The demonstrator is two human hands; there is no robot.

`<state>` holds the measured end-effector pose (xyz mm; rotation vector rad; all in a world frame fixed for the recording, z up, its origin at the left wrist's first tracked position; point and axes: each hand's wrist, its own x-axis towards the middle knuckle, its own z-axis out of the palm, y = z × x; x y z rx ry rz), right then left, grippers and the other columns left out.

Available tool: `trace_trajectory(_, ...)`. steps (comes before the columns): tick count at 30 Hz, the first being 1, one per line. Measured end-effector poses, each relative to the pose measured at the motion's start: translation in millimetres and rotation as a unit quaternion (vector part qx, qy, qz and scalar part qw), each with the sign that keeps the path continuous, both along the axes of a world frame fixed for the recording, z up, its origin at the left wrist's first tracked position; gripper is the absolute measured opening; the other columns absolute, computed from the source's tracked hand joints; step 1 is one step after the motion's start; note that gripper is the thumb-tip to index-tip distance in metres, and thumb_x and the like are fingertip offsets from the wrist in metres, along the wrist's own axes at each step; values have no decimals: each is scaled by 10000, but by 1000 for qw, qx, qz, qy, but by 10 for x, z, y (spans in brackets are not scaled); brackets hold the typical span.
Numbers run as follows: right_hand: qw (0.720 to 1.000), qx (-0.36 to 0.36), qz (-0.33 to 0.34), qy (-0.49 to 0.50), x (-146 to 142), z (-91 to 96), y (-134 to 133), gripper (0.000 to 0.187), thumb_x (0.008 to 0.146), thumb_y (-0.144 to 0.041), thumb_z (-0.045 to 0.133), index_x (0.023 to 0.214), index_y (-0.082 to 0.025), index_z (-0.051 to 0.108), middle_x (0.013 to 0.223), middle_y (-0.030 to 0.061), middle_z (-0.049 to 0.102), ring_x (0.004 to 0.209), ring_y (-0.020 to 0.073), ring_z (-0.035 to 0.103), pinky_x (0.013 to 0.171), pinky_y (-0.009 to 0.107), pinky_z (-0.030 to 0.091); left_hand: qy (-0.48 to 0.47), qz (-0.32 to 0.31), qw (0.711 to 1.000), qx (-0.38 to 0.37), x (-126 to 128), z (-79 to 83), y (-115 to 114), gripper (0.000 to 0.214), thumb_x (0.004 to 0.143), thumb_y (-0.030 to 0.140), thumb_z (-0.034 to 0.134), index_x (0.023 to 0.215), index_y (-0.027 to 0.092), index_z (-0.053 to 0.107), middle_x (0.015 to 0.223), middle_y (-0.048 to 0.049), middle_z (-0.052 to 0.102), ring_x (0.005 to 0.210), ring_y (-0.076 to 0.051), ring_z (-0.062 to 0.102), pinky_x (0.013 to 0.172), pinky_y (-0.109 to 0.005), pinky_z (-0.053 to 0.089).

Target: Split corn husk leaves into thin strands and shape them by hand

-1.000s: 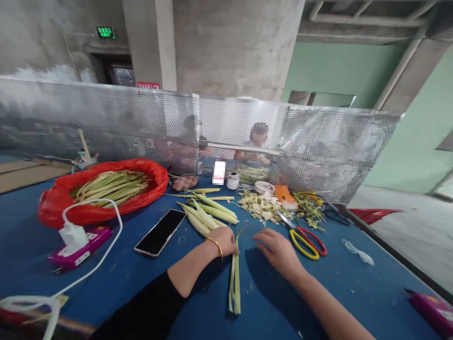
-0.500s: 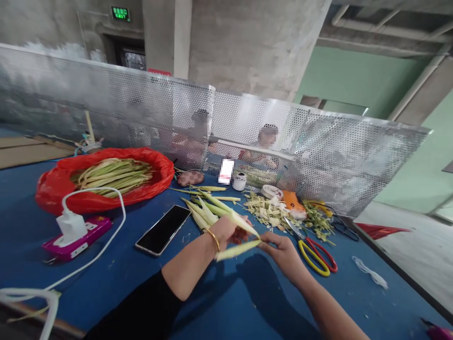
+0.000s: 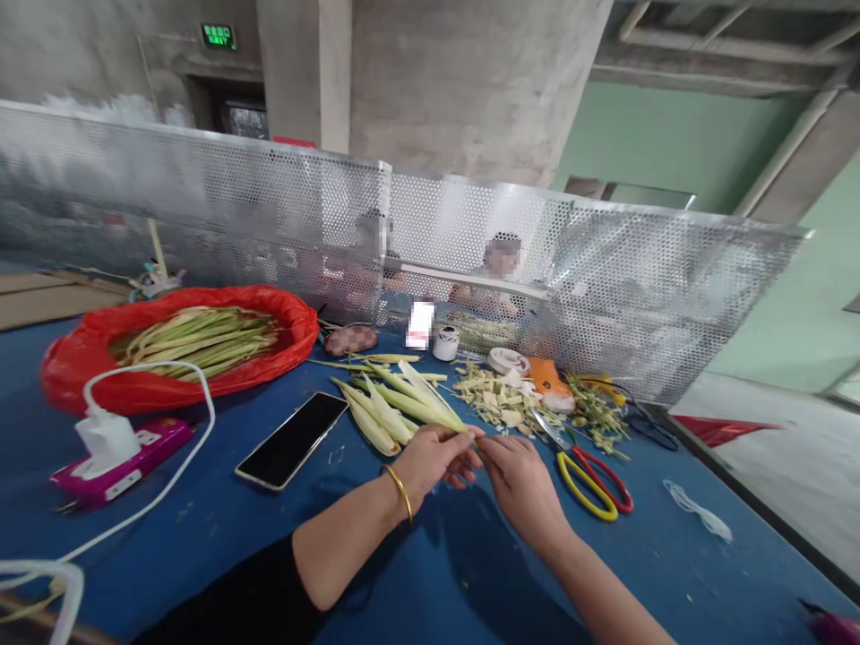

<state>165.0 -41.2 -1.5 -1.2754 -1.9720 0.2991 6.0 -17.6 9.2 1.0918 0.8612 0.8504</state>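
Observation:
My left hand, below a gold bangle, is closed with thumb and fingers pinching a pale green leaf bundle that looks like corn husk. Its broad leaves spread away from me, toward the back of the table. My right hand is closed at the bundle's narrow near end, its fingertips touching those of my left hand. The exact grip on the tip is partly hidden by the fingers. Other leaf bundles lie on the blue table just behind my left hand. Scissors with yellow and red handles rest to the right.
A red plastic bag of long green stalks stands at left, near a purple power strip and a black phone. Leaf scraps, tape and white string lie right. Behind a perforated metal screen sit two people.
My hands have come together at the bundle's narrow end. A leaf that hung out toward the lower left no longer shows there. The camera view has shifted slightly.

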Motion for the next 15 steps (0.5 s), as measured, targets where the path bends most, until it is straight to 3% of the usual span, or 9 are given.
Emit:
trace_trajectory(5,998,8,22,-55,-22,-33,1,407,684,-23,454,940,-230,693,946,62,722,948,225,617,902,378,397,-98,-83,987,-96,-23,33,-49,345,805,422,650,994,134,665,883,-102,735,692,-150,695,602,-228,524)
trace_trajectory(8,998,8,14,-57,39,-16,40,340,710,-52,476,893,-226,704,914,56,719,905,228,633,868,374,424,-63,-52,994,-66,-13,31,-72,342,819,436,624,947,123,669,856,-109,739,710,-161,703,615,-224,522)
trace_trajectory(12,997,21,-40,65,94,56,47,200,869,-241,498,888,-212,695,902,63,704,868,222,638,811,343,462,16,-13,999,-44,25,29,-91,339,832,440,572,917,124,663,809,-98,737,670,-155,695,620,-233,512)
trace_trajectory(15,989,9,-12,150,4,83,-23,138,811,-284,617,904,-214,692,861,34,677,831,202,624,771,297,472,66,-30,997,-22,83,9,-118,314,819,408,545,876,124,667,732,-84,723,628,-163,680,596,-249,496)
